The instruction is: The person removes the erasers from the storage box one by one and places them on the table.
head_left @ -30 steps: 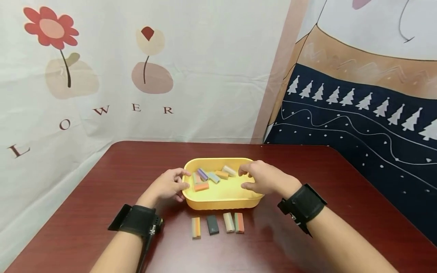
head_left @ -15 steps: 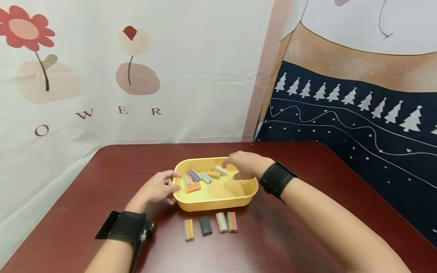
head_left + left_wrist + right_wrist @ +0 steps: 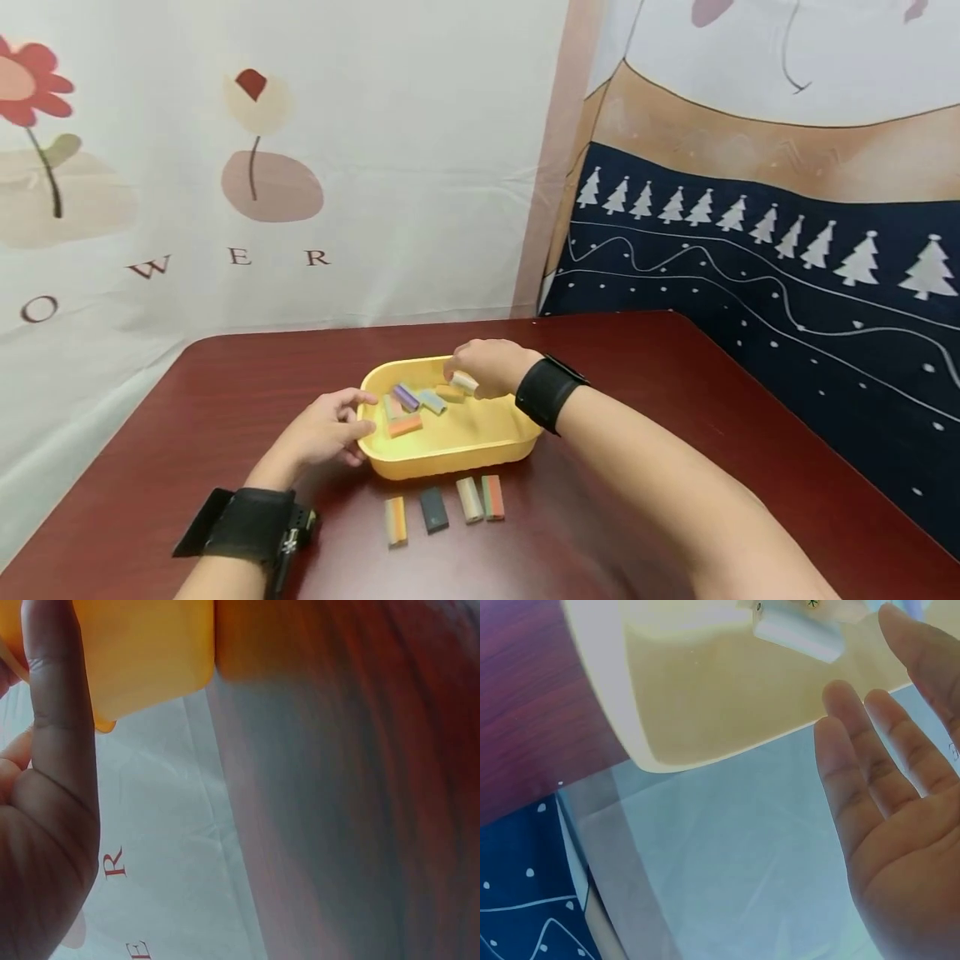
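Since the earlier frame your right hand (image 3: 491, 367) had moved further left over the yellow tray (image 3: 450, 454) and come down onto the cream eraser (image 3: 465, 382) at its far side; whether the bent fingers actually gripped it, you could not tell. Your left hand (image 3: 322, 429) had stayed put, fingers curled lightly against the tray's left rim.

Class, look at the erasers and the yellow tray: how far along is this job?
Four erasers lie in a row on the table before the yellow tray. The right hand reaches into the tray over a pale eraser; whether it grips it is unclear. The left hand touches the tray's side. Roughly five others lie inside.
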Action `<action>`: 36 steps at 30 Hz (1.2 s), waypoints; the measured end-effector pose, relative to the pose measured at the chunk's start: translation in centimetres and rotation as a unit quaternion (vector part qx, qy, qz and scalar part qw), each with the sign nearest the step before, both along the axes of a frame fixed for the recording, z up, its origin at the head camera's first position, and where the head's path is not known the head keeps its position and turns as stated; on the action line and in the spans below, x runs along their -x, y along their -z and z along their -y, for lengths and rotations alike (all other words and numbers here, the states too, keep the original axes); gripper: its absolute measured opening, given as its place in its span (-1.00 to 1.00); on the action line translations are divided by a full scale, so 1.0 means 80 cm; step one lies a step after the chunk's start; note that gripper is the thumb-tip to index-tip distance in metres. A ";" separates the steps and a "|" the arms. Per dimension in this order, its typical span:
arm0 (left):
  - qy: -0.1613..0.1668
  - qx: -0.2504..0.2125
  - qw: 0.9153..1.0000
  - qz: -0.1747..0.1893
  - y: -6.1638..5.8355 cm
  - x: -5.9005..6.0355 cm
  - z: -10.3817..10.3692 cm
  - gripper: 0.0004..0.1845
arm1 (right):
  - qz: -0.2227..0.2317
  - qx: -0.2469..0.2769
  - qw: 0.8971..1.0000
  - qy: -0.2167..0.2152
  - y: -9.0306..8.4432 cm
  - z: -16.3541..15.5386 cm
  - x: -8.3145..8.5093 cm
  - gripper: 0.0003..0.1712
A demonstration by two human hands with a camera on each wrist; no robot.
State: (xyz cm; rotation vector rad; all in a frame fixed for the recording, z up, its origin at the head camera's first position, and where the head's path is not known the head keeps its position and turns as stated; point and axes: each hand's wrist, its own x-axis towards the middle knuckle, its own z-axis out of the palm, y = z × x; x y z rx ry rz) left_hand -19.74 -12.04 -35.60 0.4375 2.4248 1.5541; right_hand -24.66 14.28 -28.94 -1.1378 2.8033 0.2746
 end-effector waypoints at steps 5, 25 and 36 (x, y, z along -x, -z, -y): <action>0.005 0.001 1.000 0.009 -0.001 0.004 -0.016 -0.56 | 0.005 0.006 1.000 0.017 0.003 -0.014 -0.004 -0.47; -0.027 0.009 1.000 0.012 -0.007 -0.002 -0.008 -0.58 | -0.005 -0.019 1.000 -0.022 0.011 -0.002 0.017 -0.47; -0.036 0.003 0.999 0.014 -0.006 -0.003 -0.007 -0.59 | -0.065 -0.056 0.992 -0.091 0.027 0.003 0.029 -0.66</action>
